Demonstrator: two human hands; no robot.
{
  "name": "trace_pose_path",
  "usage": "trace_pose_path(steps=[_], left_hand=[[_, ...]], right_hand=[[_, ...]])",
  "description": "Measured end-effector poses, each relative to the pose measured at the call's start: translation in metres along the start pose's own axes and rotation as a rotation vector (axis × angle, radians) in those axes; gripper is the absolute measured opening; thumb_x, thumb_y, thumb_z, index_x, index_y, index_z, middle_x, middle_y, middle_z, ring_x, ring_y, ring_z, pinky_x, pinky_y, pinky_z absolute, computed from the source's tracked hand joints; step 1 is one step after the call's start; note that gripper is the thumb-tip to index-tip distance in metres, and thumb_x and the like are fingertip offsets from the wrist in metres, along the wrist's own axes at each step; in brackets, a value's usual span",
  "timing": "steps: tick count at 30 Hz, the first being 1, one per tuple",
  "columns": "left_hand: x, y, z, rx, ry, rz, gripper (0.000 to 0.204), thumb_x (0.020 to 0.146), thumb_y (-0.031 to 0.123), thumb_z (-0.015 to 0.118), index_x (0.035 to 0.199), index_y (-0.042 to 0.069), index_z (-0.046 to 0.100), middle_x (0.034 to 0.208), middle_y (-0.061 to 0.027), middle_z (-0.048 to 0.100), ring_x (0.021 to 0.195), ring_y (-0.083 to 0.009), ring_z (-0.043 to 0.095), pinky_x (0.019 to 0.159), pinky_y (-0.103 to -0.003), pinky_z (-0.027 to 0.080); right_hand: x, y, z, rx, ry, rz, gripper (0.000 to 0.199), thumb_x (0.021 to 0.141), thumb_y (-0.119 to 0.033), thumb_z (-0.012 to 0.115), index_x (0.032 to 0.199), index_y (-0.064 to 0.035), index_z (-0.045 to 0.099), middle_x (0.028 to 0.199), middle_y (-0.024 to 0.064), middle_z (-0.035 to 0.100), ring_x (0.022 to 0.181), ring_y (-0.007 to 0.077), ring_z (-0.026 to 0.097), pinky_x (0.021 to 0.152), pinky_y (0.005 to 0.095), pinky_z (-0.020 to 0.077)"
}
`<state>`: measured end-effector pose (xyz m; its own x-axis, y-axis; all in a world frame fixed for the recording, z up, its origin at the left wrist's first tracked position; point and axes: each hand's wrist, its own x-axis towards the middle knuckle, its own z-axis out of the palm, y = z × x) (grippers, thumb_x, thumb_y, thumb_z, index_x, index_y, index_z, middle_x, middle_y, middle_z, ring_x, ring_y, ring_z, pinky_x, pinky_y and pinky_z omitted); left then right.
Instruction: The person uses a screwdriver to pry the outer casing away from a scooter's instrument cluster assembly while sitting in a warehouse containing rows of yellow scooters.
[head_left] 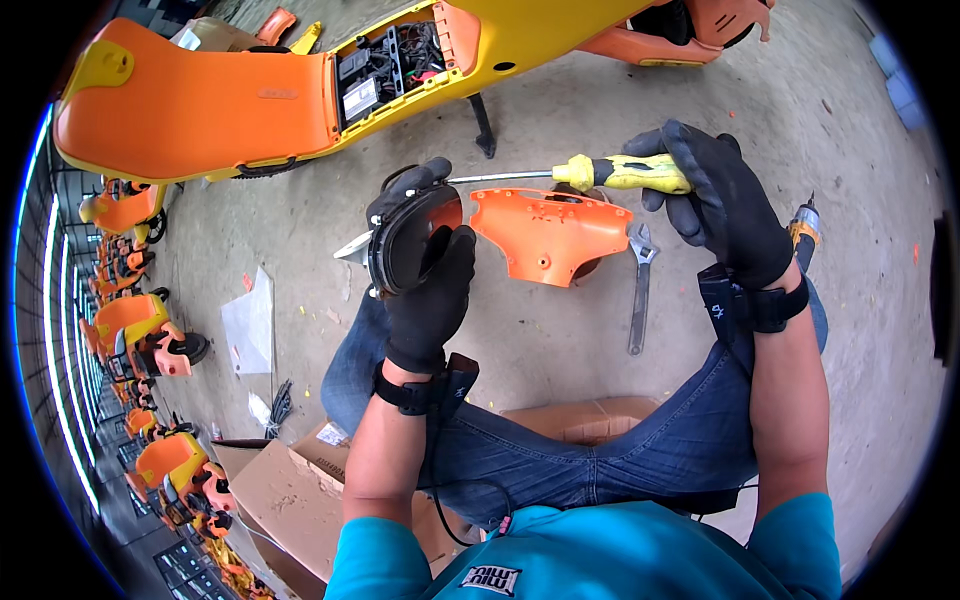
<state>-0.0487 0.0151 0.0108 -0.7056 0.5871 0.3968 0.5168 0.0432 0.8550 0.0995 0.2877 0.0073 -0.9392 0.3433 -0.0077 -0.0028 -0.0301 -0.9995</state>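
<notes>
My left hand [430, 305], in a black glove, is closed around a round black-rimmed part [405, 250] with a dark, glossy face; I cannot tell whether it is a lamp or a gauge. Small pale fittings show along its rim. My gloved right hand [725, 195] grips the yellow-and-black handle of a screwdriver [625, 173]. Its shaft points left, and the tip ends at the upper rim of the round part, near my left fingers; contact there is unclear. An orange plastic cover [545, 235] lies between my hands on a dark item that it mostly hides.
An adjustable wrench [639, 295] lies right of the cover, and a power drill [803, 235] stands beyond my right wrist. Across the far side is an orange-and-yellow scooter [200, 110], its wiring bay uncovered. Cardboard boxes [285, 500] and a plastic sheet [250, 325] are at left.
</notes>
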Motion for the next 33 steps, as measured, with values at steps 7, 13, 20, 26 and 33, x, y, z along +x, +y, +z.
trace_pose_path(steps=[7,13,20,26,33], left_hand=[[0.0,0.0,0.0,0.006,0.008,0.007,0.059,0.075,-0.015,0.06,0.13,0.006,0.053,0.136,-0.0147,0.053,0.127,-0.0288,0.051,0.103,-0.04,0.044],[-0.003,-0.007,-0.001,-0.024,0.034,-0.034,0.06,0.075,-0.015,0.061,0.13,0.006,0.053,0.135,-0.0143,0.053,0.125,-0.0272,0.053,0.102,-0.037,0.046],[0.0,-0.002,-0.001,-0.011,0.016,-0.011,0.059,0.074,-0.016,0.062,0.129,0.006,0.054,0.135,-0.0143,0.053,0.125,-0.0272,0.052,0.102,-0.037,0.046],[-0.002,-0.004,-0.001,-0.038,0.024,-0.033,0.059,0.074,-0.016,0.06,0.128,0.006,0.054,0.135,-0.0143,0.053,0.125,-0.0269,0.052,0.102,-0.037,0.046],[-0.001,-0.002,0.0,-0.094,0.037,-0.052,0.057,0.074,-0.015,0.059,0.127,0.006,0.054,0.134,-0.0142,0.053,0.124,-0.026,0.053,0.102,-0.037,0.046]], right_hand=[[0.005,-0.003,0.005,-0.084,-0.012,-0.16,0.034,0.103,-0.026,0.053,0.123,0.0012,0.059,0.106,0.008,0.065,0.102,0.0135,0.063,0.089,0.0266,0.0531],[0.0,-0.017,0.0,0.215,-0.133,0.288,0.036,0.104,-0.032,0.05,0.12,-0.0014,0.061,0.086,0.0074,0.065,0.066,0.0092,0.064,0.064,0.0174,0.0521],[0.007,-0.006,0.004,0.134,-0.009,0.022,0.031,0.103,-0.025,0.052,0.122,-0.0023,0.06,0.108,0.0053,0.062,0.091,0.0067,0.06,0.07,0.0191,0.049],[0.007,-0.024,0.016,0.104,0.02,0.16,0.033,0.104,-0.027,0.052,0.122,-0.0004,0.06,0.101,0.0042,0.064,0.084,0.0059,0.061,0.066,0.0202,0.05],[0.006,-0.006,0.005,0.26,0.032,0.121,0.033,0.102,-0.027,0.055,0.122,-0.001,0.061,0.092,0.0047,0.065,0.068,0.0076,0.06,0.064,0.0198,0.051]])
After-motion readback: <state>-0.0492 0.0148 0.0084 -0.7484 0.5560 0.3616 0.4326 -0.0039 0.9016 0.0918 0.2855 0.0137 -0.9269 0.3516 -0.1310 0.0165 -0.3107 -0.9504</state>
